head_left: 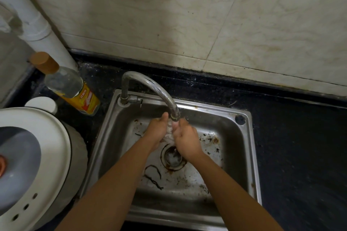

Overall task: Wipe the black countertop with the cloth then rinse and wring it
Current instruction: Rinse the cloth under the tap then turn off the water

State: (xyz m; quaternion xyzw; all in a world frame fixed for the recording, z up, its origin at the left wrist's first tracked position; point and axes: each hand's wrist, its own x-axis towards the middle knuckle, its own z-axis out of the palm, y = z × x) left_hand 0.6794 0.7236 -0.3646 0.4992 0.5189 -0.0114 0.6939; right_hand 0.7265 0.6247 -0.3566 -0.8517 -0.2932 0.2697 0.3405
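Note:
Both of my hands are in the steel sink (pixel 242 155), held under water running from the curved chrome faucet (pixel 150 84). My left hand (pixel 156 131) and my right hand (pixel 185 140) face each other palm to palm, close together, with the stream falling between them. Only a pale, wet blur (pixel 169 135) shows between the palms, and I cannot tell whether it is cloth or water. No cloth is plainly in view. The black countertop (pixel 300 146) surrounds the sink.
A clear bottle (pixel 65 82) with a yellow label and tan cap leans at the sink's back left. A white appliance lid (pixel 47 146) fills the left side. The sink floor has dark debris and a drain (pixel 172 157). A white pipe (pixel 37 24) runs up the tiled wall.

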